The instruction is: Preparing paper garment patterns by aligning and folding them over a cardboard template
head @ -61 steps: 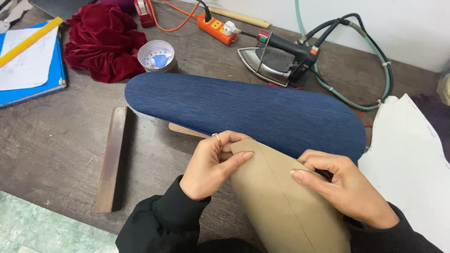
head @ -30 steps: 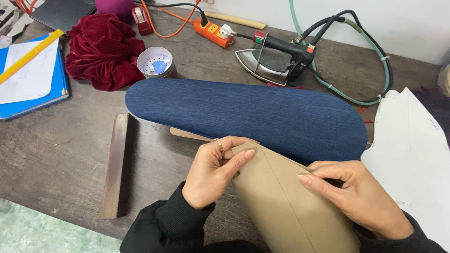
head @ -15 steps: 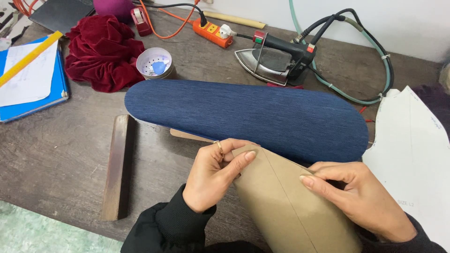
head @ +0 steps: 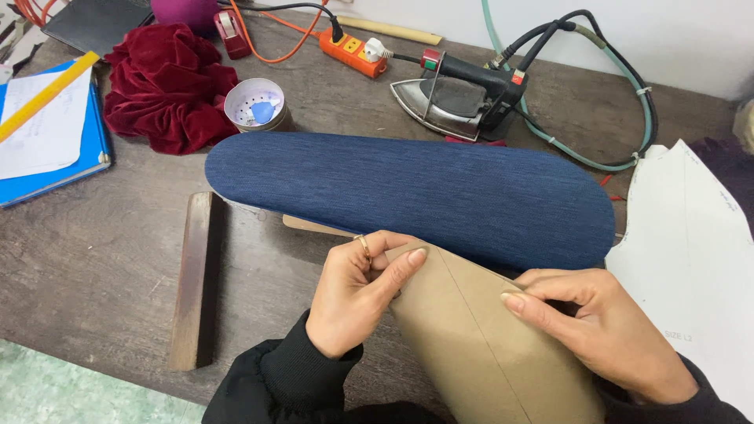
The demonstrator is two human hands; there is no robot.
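From my head view, the tan fabric piece point(head: 479, 345) fills the lower centre of the frame, smooth and matte, with a straight seam line running down it and a rounded top corner. My left hand point(head: 353, 302) pinches that top corner between thumb and forefinger, a ring on one finger; my right hand point(head: 605, 330) grips the fabric's right edge, fingers curled over it. The piece lies between both hands, its upper end just under the long blue padded pressing board point(head: 408, 192), which has a denim-like weave and rounded ends. At lower left a dark wooden block point(head: 196, 279) lies on the worn brown table point(head: 86, 267). Above the board sit a metal-soled iron point(head: 459, 98) with a green hose, an orange power strip point(head: 353, 51), a small round tin point(head: 255, 106) and crumpled red velvet point(head: 169, 86). White paper pattern point(head: 691, 259) lies at right.
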